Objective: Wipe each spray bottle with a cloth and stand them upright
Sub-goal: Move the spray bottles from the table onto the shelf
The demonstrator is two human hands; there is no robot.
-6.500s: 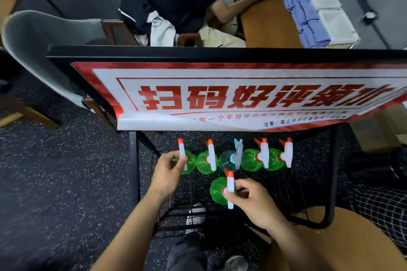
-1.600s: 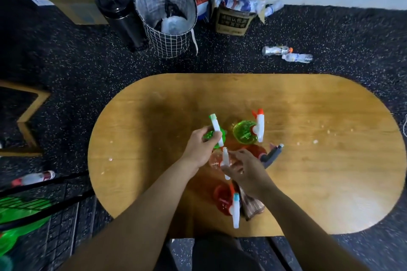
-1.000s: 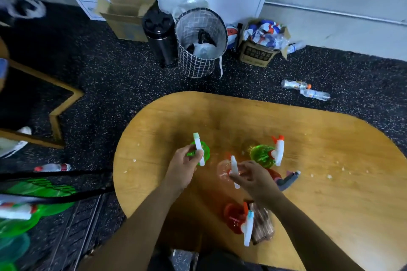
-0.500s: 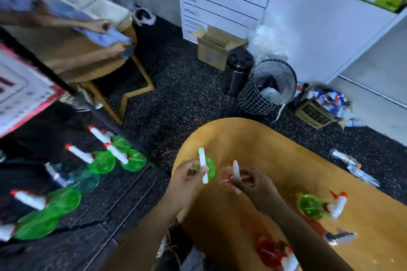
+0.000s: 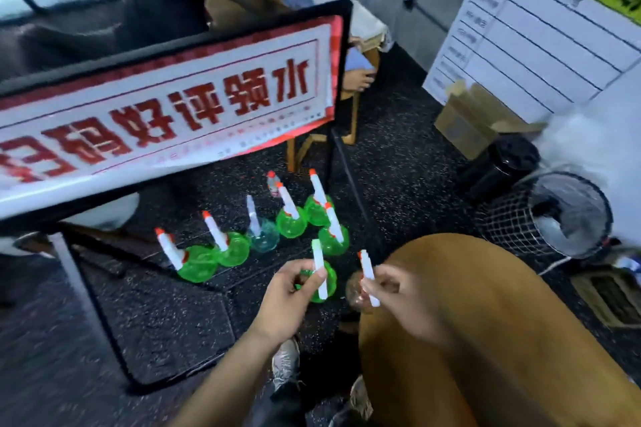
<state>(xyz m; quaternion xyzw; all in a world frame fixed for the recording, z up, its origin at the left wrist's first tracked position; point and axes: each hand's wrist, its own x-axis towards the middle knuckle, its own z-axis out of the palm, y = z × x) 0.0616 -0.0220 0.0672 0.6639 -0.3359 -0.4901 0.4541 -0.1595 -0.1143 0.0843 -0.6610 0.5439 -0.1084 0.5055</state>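
Note:
My left hand [image 5: 289, 291] grips a green spray bottle [image 5: 326, 279] by its white trigger head with a green tip. My right hand [image 5: 399, 291] grips a clear reddish spray bottle [image 5: 357, 291] by its white head with an orange tip. Both bottles hang in the air beside the left end of the wooden table [image 5: 503, 340]. Several green spray bottles [image 5: 291, 224] and one clear bluish bottle [image 5: 262, 236] stand upright in a row on the low rack [image 5: 215, 282] under the sign. No cloth shows.
A red and white sign board [image 5: 166, 107] on a black frame spans the left. A wire waste basket [image 5: 555, 218], a black bin [image 5: 499, 163] and a cardboard box [image 5: 468, 118] stand at the right. A person sits beyond the sign. My shoes [image 5: 286, 364] are below.
The view swung left from the table to the rack under the sign. Both hands carried their bottles off the table's left end toward the standing row.

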